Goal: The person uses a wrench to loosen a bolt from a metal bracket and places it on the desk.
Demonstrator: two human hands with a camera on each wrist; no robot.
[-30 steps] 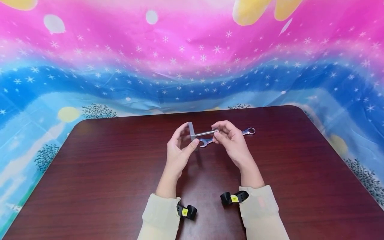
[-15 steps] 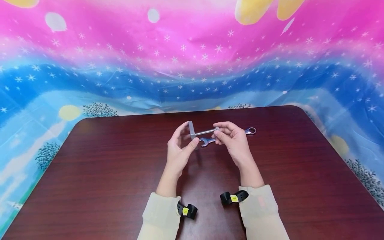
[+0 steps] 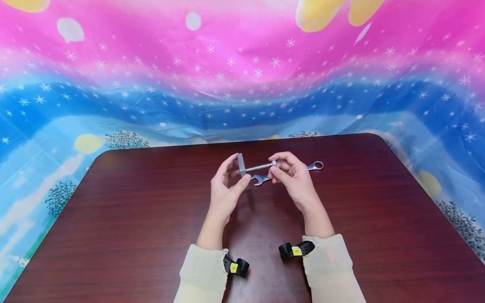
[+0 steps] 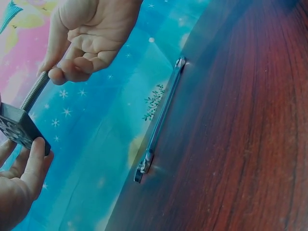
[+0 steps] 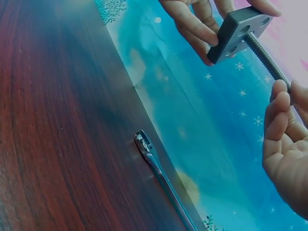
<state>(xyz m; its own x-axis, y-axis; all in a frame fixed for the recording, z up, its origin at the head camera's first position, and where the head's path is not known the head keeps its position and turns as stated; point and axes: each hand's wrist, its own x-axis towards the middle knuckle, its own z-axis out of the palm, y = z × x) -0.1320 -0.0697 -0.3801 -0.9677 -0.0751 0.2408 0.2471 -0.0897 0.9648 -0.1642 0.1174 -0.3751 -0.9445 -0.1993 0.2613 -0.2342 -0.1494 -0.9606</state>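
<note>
My left hand (image 3: pixel 224 191) holds a grey square metal block (image 3: pixel 241 164) by its edges, between thumb and fingers, above the table. Several holes show in the block's face in the right wrist view. From one of them a long threaded bolt (image 5: pixel 262 55) sticks out toward my right hand (image 3: pixel 295 179). Thumb and fingers of the right hand pinch the bolt's head end (image 3: pixel 273 163). How deep the bolt sits in the block is hidden. Behind and below the hands, a combination wrench (image 3: pixel 261 179) lies on the table, its middle covered by the right hand in the head view.
The dark red wooden table (image 3: pixel 132 219) stretches out on both sides of the arms. Behind it hangs a pink and blue cloth (image 3: pixel 242 84) with snowflakes. Black wrist cameras (image 3: pixel 236 267) sit on both sleeves.
The right hand's fingers shift slightly around the bolt's head, uncovering a little more of it. The block and the left hand stay almost still, and the wrench lies where it was.
</note>
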